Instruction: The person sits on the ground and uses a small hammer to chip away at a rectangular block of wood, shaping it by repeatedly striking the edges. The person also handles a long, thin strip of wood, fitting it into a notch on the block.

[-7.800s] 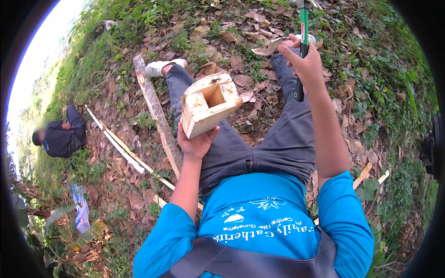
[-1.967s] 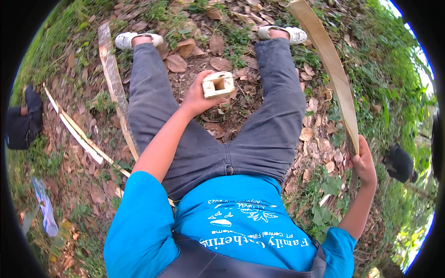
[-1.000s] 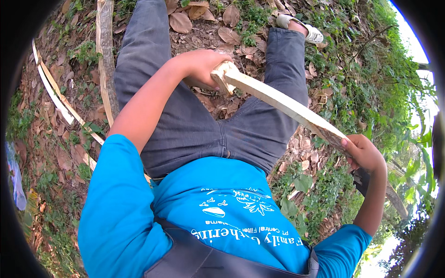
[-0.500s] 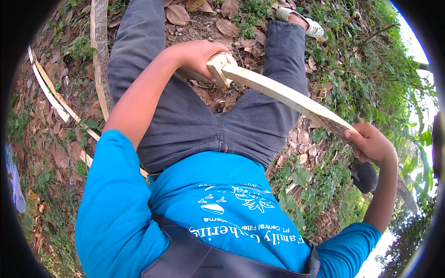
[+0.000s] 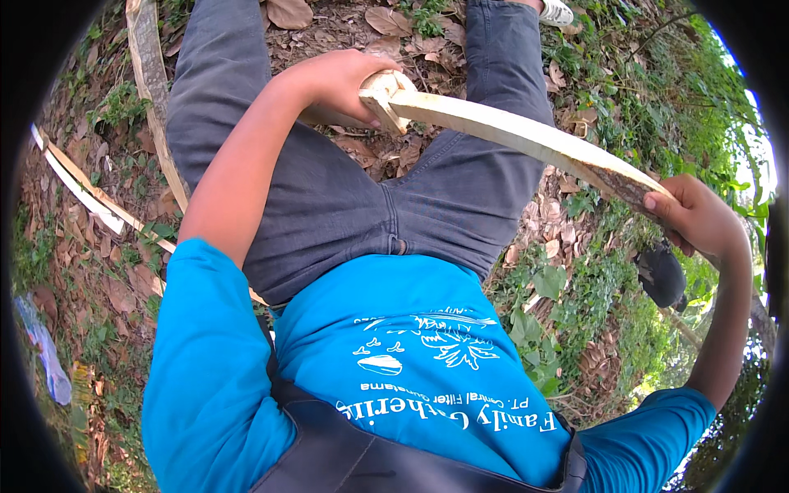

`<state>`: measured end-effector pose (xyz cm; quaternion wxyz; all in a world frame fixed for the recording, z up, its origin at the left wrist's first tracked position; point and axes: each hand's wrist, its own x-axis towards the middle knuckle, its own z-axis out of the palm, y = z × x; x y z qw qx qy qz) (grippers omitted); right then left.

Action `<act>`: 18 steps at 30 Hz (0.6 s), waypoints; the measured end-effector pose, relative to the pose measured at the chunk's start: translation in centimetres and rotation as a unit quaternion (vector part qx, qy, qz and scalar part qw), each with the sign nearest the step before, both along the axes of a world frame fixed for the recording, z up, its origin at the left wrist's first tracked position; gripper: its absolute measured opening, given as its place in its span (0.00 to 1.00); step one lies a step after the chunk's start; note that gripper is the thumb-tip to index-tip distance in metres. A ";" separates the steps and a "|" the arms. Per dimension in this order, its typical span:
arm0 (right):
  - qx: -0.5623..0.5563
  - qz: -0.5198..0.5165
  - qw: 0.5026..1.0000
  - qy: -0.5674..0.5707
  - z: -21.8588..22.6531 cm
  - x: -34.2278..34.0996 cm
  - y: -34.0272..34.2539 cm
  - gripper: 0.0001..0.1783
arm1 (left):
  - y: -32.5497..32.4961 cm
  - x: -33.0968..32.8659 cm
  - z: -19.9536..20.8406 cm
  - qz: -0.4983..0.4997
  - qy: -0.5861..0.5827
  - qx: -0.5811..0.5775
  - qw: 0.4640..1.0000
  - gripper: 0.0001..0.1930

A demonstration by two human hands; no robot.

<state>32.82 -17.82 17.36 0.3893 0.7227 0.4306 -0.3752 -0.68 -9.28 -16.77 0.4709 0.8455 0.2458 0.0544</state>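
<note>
A long pale wooden plank [image 5: 526, 141], with bark along its right end, is held out across the space between my knees, and it looks bowed. Its right end sits in my right hand [image 5: 705, 215], thumb on the top face and fingers underneath. At the left end, a short split piece of wood [image 5: 385, 100] lies against the plank. My left hand [image 5: 349, 80] is closed around that wood, fingers on the far side. What lies beneath the palm is partly hidden. Whether the two pieces are joined, I cannot tell.
Beside my left leg lies a rough board [image 5: 152, 82], with thin wooden strips [image 5: 78, 177] farther left. A dark rounded object [image 5: 660, 274] rests at the right. A bluish plastic piece [image 5: 45, 353] is at the far left. Dry leaves [image 5: 288, 12] and green plants cover the ground.
My right hand has moved right and up in the picture with the plank's end. My left hand appears slightly higher and farther left. Both hands keep their hold; the whole view has shifted a little.
</note>
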 end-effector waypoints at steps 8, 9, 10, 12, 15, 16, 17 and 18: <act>0.039 0.029 0.999 -0.016 -1.5 1.7 -0.3 0.33 | -0.7 1.4 -1.1 -0.026 0.017 0.021 0.999 0.35; 0.059 0.017 0.998 -0.019 -1.8 2.4 -0.8 0.33 | -0.4 1.4 -1.3 -0.041 0.024 0.008 0.999 0.38; 0.055 0.008 0.998 -0.010 -2.1 3.2 -1.0 0.33 | -0.3 1.3 -1.3 -0.035 0.019 0.012 0.999 0.39; 0.048 -0.011 0.999 0.007 -2.8 4.7 -1.3 0.34 | -0.2 1.4 -1.3 -0.024 0.007 0.022 0.999 0.42; 0.114 -0.017 0.993 0.013 -3.7 6.4 -1.8 0.37 | 0.1 1.2 -2.4 -0.017 -0.007 -0.029 0.999 0.45; 0.121 -0.015 0.992 0.017 -3.9 7.2 -1.5 0.38 | 0.3 1.1 -2.9 -0.008 -0.023 -0.046 0.999 0.45; 0.134 -0.003 0.991 0.023 -4.2 8.0 -1.4 0.40 | 0.3 1.1 -2.7 -0.004 -0.016 -0.042 0.999 0.46; 0.114 -0.013 0.993 0.022 -4.3 8.5 -0.8 0.39 | -0.1 1.2 -2.5 0.012 -0.045 -0.002 0.999 0.47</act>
